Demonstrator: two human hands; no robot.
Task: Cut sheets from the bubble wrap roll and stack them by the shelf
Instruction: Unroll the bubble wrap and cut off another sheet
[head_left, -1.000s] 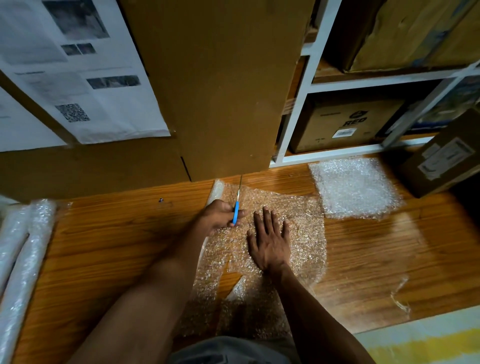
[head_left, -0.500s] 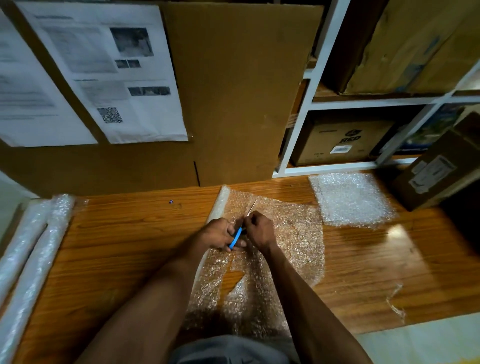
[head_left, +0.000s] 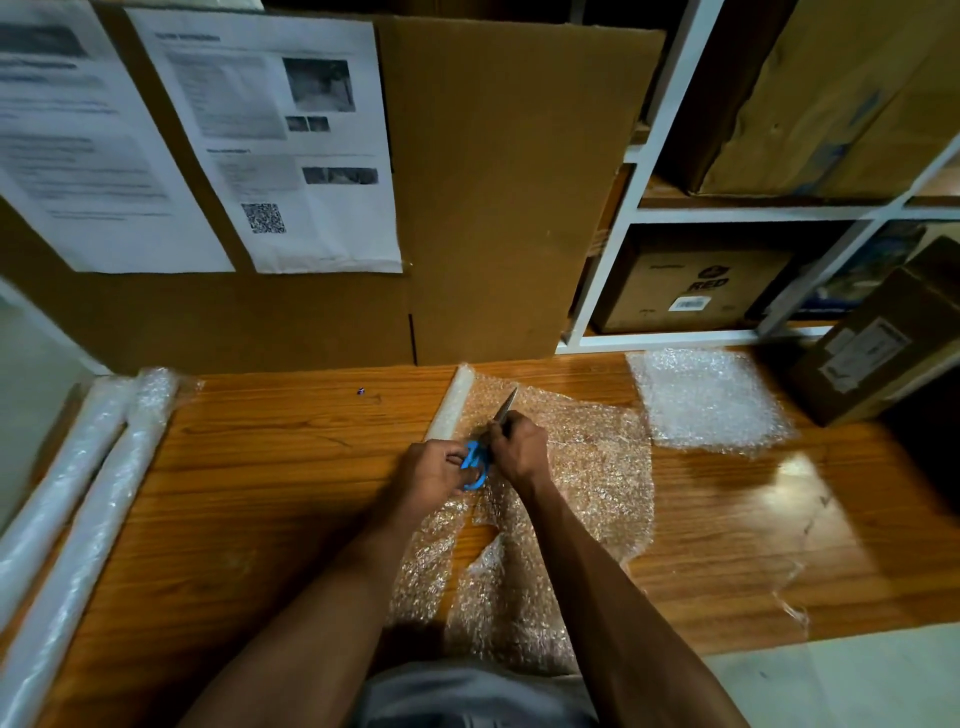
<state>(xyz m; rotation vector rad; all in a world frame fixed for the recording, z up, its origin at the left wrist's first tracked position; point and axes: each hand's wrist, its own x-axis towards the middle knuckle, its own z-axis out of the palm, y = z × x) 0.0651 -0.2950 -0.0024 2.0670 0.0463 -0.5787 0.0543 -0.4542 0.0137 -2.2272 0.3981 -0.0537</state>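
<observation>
Left hand (head_left: 434, 467) fingers hold scissors (head_left: 480, 452); right hand (head_left: 519, 441) fingers grip near the blades. Keep the cut parallel to the roll (head_left: 451, 402).

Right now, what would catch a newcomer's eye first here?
Probably the blue-handled scissors at the centre, with the left hand and right hand both closed on them over a bubble wrap sheet. Next, the pale stack of cut sheets by the white shelf.

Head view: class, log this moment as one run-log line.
left hand: on blue-handled scissors | right hand: also on scissors | clear bubble wrap sheet: partly cut | stack: by shelf
</observation>
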